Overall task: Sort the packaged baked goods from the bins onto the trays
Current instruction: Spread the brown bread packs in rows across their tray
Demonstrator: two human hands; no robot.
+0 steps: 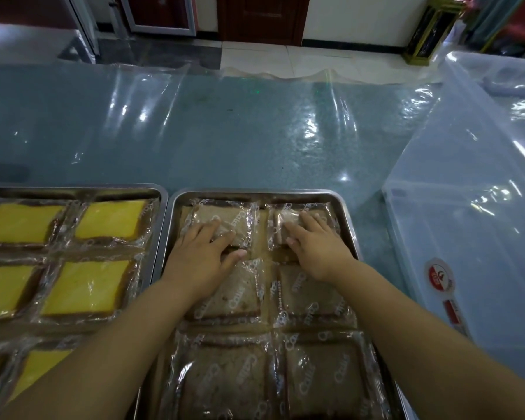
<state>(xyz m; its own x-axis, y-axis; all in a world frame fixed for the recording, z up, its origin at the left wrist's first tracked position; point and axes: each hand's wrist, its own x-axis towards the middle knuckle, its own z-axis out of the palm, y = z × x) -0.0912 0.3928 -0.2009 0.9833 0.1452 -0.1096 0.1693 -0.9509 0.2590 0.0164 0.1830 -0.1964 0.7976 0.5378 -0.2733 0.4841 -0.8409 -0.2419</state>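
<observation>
The brown packs [315, 374] filled the right tray [350, 225] in two columns, apart from the yellow packs [109, 219] on the left tray [73, 187], so each kind kept its own tray. The left hand [203, 253] lay flat on the pack [237, 216] at the right tray's far left corner, fingers nearly straight. The right hand [315, 247] lay spread on the pack at the far right corner. Neither gripped anything. Both seemed to be pressing the last row level. A lidded bin [467, 207] stood beside the right tray's right edge.

open tabletop [240, 131] beyond both trays, lidded plastic bin [473, 189] blocking right
</observation>
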